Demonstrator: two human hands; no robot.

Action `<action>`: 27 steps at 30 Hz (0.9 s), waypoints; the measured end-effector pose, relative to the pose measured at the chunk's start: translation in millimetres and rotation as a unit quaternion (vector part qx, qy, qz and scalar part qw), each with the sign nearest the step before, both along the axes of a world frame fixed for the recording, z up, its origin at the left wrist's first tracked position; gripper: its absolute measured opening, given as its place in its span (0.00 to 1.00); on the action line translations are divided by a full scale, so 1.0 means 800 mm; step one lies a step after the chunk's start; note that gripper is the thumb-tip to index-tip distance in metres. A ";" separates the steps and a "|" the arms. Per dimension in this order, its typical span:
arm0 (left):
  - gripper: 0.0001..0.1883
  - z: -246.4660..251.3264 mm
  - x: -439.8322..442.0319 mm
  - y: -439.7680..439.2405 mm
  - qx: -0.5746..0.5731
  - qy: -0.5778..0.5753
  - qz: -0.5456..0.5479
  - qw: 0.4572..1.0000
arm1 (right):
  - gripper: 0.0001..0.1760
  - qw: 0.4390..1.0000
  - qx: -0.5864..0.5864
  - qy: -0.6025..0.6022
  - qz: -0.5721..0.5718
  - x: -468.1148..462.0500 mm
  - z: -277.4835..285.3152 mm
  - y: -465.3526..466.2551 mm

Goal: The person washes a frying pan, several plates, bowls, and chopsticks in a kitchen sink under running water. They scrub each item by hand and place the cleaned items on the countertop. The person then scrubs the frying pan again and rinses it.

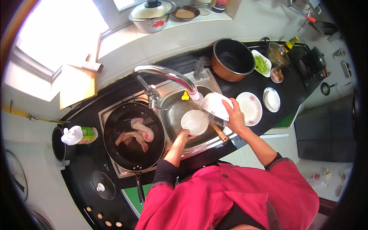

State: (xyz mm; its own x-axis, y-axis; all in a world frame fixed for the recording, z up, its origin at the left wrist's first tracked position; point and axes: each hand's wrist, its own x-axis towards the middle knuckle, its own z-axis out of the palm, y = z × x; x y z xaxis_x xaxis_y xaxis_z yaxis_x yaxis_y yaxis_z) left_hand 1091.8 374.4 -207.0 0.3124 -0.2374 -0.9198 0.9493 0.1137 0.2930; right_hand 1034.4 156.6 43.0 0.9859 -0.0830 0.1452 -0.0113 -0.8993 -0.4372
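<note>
My right hand [236, 117] grips the rim of a white patterned bowl [216, 105], tilted under the running chrome faucet [166, 71]. Water sprays off this bowl. A smaller white bowl [194, 122] is in my left hand [185, 134], low over the stainless steel sink [172, 115]; it seems to have water in it. Below my right hand, a wooden handle [220, 133] leans across the sink's front edge. Left of the sink, a black frying pan [115, 118] holds pieces of raw meat [141, 130]. A plate with pink flowers [249, 109] lies to the right.
Behind the sink's right corner stands a deep brown pot [230, 75]. Stacked dishes [271, 100] and a dish of green vegetables [261, 63] are farther right. At left are a detergent jug [79, 135], a glass lid [104, 185] and several eggs [100, 216].
</note>
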 end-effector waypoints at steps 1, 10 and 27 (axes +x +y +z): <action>0.25 0.007 -0.003 0.001 -0.009 -0.012 -0.006 1.000 | 0.44 0.999 -0.015 -0.027 0.018 -0.008 0.005 -0.009; 0.31 0.065 -0.011 0.003 -0.070 -0.048 0.054 0.995 | 0.39 0.765 0.528 0.116 -0.351 -0.036 0.001 -0.176; 0.27 0.159 0.017 -0.039 -0.048 -0.248 0.073 0.965 | 0.29 0.949 -0.124 0.061 -0.285 -0.055 -0.050 -0.179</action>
State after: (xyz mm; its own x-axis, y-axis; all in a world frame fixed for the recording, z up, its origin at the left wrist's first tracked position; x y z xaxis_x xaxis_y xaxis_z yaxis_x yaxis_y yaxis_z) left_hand 1105.1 343.4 -79.4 0.7451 -0.2342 -0.6245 0.6668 0.2853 0.6885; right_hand 990.4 13.8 3.0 0.8021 -0.5853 0.1185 -0.5629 -0.8073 -0.1773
